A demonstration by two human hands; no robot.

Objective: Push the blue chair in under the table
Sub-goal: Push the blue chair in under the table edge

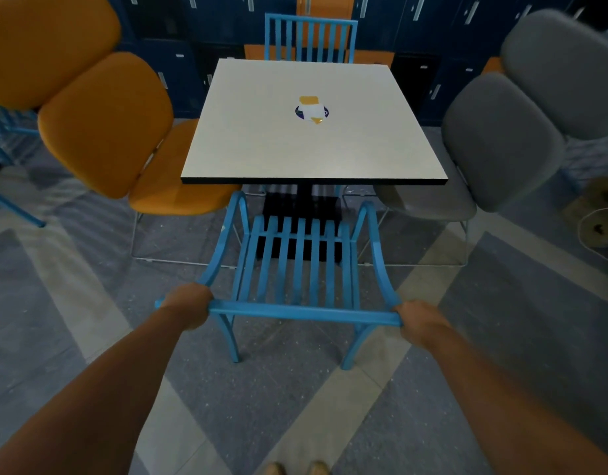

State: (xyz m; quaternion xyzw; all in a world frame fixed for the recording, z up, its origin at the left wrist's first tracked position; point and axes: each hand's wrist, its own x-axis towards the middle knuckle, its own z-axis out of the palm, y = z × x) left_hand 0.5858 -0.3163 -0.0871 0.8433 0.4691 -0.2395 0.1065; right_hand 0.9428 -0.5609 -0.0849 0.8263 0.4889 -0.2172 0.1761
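A blue slatted chair (297,265) with curved armrests stands in front of me, facing the square white table (261,149). Its seat front reaches the table's near edge, close to the black pedestal base. My left hand (189,303) grips the left end of the chair's top back rail. My right hand (421,322) grips the right end of the same rail. Both arms stretch forward.
An orange padded chair (103,121) stands at the table's left and a grey one (498,138) at its right. A second blue chair (309,37) sits at the far side. A small stand (311,109) rests mid-table. Dark blue lockers (179,36) line the back wall.
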